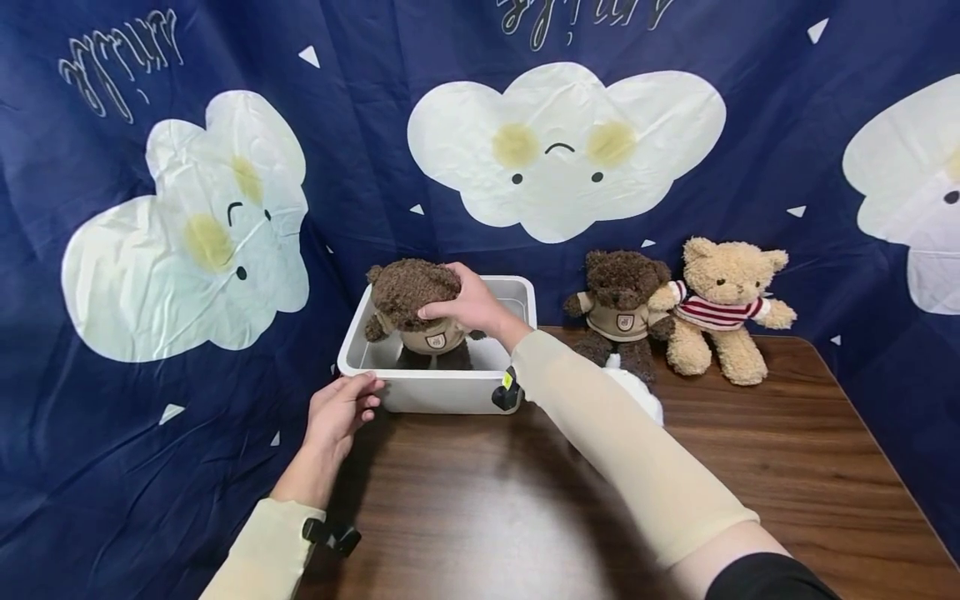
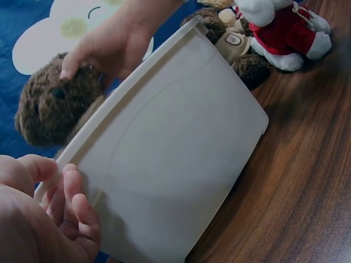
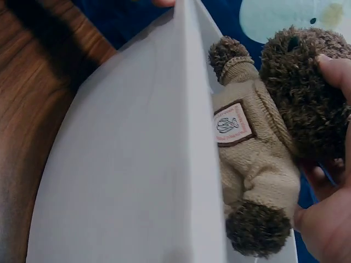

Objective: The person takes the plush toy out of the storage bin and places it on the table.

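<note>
A dark brown teddy bear (image 1: 412, 292) in a beige sweater with a badge stands inside a white plastic bin (image 1: 438, 393). My right hand (image 1: 480, 302) grips the bear's head from its right side, thumb on the front of the fur. In the right wrist view the sweater (image 3: 258, 129) and one arm show behind the bin's wall; the legs are hidden there. At the bin's near left corner, my left hand (image 1: 339, 414) pinches the rim between thumb and curled fingers, as the left wrist view shows close up.
Right of the bin, a second brown teddy bear (image 1: 621, 292) sits beside a tan bear (image 1: 723, 292) in a striped sweater. A white plush toy in red clothes (image 2: 282, 35) lies in front, partly behind my right arm. A blue cloud-printed cloth (image 1: 360, 100) hangs behind the wooden table (image 1: 465, 500).
</note>
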A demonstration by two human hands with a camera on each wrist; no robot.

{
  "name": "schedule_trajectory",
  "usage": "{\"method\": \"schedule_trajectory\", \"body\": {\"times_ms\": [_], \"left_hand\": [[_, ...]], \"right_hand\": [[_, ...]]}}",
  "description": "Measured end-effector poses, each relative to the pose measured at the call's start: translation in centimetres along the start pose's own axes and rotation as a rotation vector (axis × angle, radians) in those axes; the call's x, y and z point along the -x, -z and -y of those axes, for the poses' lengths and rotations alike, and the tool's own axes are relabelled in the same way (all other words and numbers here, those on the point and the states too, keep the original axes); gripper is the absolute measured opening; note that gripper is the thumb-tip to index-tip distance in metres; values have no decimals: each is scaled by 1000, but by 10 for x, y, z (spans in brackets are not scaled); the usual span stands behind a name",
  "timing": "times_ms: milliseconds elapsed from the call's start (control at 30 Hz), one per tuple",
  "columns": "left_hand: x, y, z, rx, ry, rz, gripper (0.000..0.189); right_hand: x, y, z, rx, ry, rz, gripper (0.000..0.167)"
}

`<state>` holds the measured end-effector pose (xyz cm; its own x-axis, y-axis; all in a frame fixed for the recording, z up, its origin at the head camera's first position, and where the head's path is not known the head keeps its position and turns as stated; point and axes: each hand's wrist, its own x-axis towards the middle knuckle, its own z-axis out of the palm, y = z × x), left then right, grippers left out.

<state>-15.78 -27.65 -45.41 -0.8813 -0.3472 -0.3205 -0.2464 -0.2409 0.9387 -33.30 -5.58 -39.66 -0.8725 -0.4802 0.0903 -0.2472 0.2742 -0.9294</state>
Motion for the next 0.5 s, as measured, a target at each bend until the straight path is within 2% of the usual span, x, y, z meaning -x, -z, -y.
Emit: {"method": "schedule_trajectory", "body": {"times_ms": [167, 367, 500], "left_hand": [[0, -1, 0, -8, -8, -7, 12], [1, -1, 1, -19, -5, -19, 13], [1, 0, 2, -20, -3, -13, 13]], "right_hand": [[3, 16, 7, -36, 26, -67, 99], [12, 43, 23, -97, 67, -98, 91], [20, 63, 35, -123, 68, -111, 100]]}}
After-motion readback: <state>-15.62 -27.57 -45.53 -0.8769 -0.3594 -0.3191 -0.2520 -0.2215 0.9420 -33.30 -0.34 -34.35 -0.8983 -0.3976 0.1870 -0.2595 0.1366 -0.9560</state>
